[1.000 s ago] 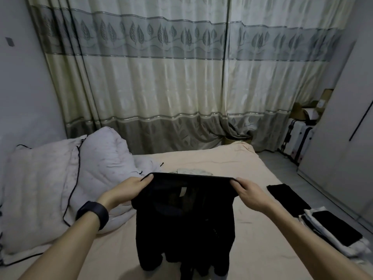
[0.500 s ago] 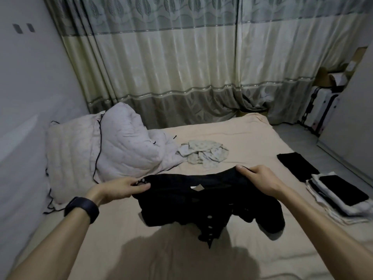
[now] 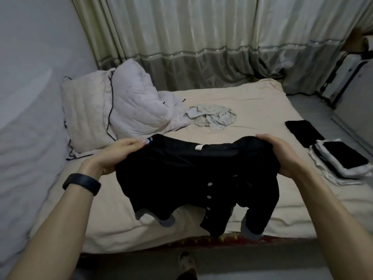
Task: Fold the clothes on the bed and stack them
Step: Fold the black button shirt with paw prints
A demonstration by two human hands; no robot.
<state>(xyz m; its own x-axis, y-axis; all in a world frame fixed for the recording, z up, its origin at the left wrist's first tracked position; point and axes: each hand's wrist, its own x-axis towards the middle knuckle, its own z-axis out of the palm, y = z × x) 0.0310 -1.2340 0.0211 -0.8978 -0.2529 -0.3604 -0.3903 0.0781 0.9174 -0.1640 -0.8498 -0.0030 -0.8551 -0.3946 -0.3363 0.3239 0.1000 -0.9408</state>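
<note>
both bare forearms are reaching forward from the lower corners, angling slightly inward. the left hand (image 3: 119, 156) is pinching one top corner of a black shirt (image 3: 181, 174), thumb lying along the top, fingers hidden beneath the cloth. the right hand (image 3: 282, 156) is gripping the opposite corner, fingers curling over the fabric. the left wrist is wearing a dark band (image 3: 81, 183). the hands are holding level, well apart.

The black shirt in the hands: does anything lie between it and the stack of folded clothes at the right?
Nothing visible does. Left hand and right hand grip the black shirt over the bed; only bare sheet separates it from the stack. The folded black piece lies beyond that stack.
</note>
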